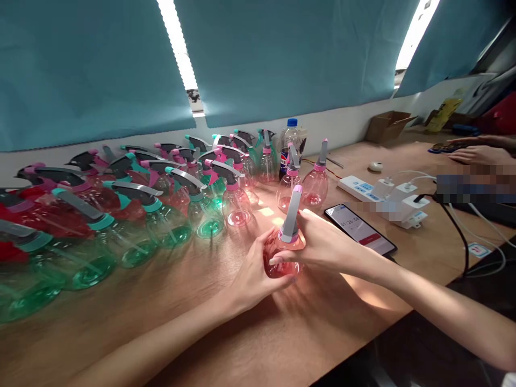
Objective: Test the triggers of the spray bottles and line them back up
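Note:
I hold a small pink spray bottle point(282, 252) upright on the wooden table point(201, 301), near its middle. My left hand point(253, 274) wraps round the bottle's clear pink body from the left. My right hand point(322, 244) grips the bottle's neck and pink collar from the right, just under the grey trigger head point(292, 215) that points up. Two more pink spray bottles point(306, 183) stand a little behind the one I hold.
Several green, pink and red spray bottles point(133, 209) crowd the table's left and back. A phone point(360, 228) with a lit screen lies at my right, beside a white power strip point(382, 196) with chargers and cables. A capped drink bottle point(291, 142) stands behind. Another person's hands point(478, 150) rest far right.

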Tool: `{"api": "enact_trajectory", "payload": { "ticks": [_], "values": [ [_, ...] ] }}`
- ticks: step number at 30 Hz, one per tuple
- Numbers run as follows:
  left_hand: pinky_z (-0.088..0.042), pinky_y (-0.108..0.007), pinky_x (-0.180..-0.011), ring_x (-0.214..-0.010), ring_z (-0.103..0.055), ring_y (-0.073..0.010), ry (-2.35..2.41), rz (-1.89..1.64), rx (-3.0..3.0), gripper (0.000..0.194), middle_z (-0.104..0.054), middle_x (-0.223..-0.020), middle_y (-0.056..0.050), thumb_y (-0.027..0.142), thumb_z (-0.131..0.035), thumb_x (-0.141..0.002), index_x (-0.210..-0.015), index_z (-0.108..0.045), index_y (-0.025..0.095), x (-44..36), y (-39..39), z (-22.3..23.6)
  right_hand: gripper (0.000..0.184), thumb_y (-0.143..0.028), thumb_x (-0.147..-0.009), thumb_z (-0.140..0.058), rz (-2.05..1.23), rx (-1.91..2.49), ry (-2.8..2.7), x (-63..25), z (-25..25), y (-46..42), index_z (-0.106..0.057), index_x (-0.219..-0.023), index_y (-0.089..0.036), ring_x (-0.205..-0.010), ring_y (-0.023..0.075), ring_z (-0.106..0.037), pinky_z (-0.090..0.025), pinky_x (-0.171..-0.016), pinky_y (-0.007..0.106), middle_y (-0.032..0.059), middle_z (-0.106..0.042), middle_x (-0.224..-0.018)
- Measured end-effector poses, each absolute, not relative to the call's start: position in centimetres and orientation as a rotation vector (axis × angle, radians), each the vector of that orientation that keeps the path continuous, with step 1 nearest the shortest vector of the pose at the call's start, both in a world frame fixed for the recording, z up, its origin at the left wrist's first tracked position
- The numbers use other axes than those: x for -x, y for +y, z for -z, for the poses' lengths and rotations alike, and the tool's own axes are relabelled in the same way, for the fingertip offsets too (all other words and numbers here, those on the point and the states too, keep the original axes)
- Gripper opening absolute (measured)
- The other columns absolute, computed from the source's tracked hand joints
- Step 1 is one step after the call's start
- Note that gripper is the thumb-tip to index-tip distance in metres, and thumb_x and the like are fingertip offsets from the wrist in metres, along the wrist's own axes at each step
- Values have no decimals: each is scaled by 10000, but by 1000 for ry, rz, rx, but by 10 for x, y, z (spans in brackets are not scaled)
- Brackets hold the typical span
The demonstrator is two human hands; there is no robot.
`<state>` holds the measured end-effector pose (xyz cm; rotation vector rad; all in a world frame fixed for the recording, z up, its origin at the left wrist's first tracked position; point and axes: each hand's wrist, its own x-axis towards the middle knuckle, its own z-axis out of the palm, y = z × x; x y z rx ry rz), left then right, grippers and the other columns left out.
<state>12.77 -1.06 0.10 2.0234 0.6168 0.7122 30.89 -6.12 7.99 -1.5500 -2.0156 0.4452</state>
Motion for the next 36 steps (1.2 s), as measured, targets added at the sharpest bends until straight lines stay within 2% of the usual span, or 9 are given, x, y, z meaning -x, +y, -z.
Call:
{"api": "enact_trajectory", "payload": {
  "ticks": [3,6,11,14,17,20,27,32,36],
  "values": [
    [-368,-532,-1079,-1283,-456,-342,598,-771,-2024,840,-483,-1365,-136,314,-828,-708,-1390,-344,231,-127,-13,3,300,-487,-758,-702,-573,1491,-1979,-309,-83,-62,-658,-860,-208,-892,220,-567,-445,-727,309,40,-626,-959],
    [-344,-544,-1096,-1302,-437,-334,563,-763,-2015,868,-463,-1392,-131,295,-795,-746,-1441,-276,253,-122,-16,5,308,-397,-740,-734,-834,1376,-1930,-316,-85,-61,-654,-965,-203,-920,217,-605,-479,-772,305,28,-656,-992],
    [-355,-540,-1095,-1330,-415,-320,528,-765,-1975,852,-387,-1467,-130,276,-735,-801,-1468,-204,281,-116,-18,4,531,-270,-715,-745,-1093,1236,-1948,-330,-83,-56,-595,-1220,-206,-1037,234,-609,-492,-896,335,29,-657,-1113],
    [-378,-518,-1081,-1336,-405,-316,532,-773,-1953,889,-385,-1458,-137,279,-750,-783,-1465,-180,275,-116,-18,4,766,-190,-704,-734,-1106,1191,-1938,-333,-81,-55,-427,-1402,-257,-1163,247,-553,-469,-969,359,49,-581,-1278],
    [-421,-487,-1049,-1285,-468,-296,540,-754,-1927,893,-445,-1392,-135,266,-756,-771,-1455,-183,257,-118,-18,5,907,-232,-690,-779,-1158,1186,-1878,-333,-78,-55,-307,-1461,-292,-1253,250,-486,-417,-1047,387,70,-490,-1377],
    [-430,-471,-1040,-1231,-516,-282,547,-734,-1946,852,-485,-1355,-127,271,-764,-760,-1427,-235,235,-119,-17,4,956,-346,-673,-818,-1146,1241,-1822,-330,-77,-55,-275,-1457,-276,-1152,246,-551,-454,-1005,418,81,-545,-1255],
    [-431,-455,-1020,-1210,-515,-304,596,-710,-2046,725,-525,-1313,-110,291,-833,-698,-1298,-434,205,-121,-12,-1,763,-337,-746,-767,-874,1050,-1804,-319,-69,-43,-403,-1416,-337,-973,231,-631,-581,-767,368,37,-637,-1086],
    [-468,-461,-964,-1119,-570,-304,607,-664,-2095,705,-569,-1234,-108,363,-849,-679,-1251,-471,197,-116,-8,0,686,-305,-785,-718,-776,984,-1743,-317,-51,-34,-427,-1405,-341,-1034,242,-627,-577,-821,403,39,-653,-1069],
    [-428,-485,-1011,-1196,-522,-320,618,-612,-2188,783,-523,-1317,-130,440,-811,-722,-1351,-406,211,-105,-5,0,364,-236,-819,-634,-767,998,-1722,-310,-54,-32,-612,-1181,-273,-860,206,-658,-571,-806,395,11,-661,-853]
  ]
}}
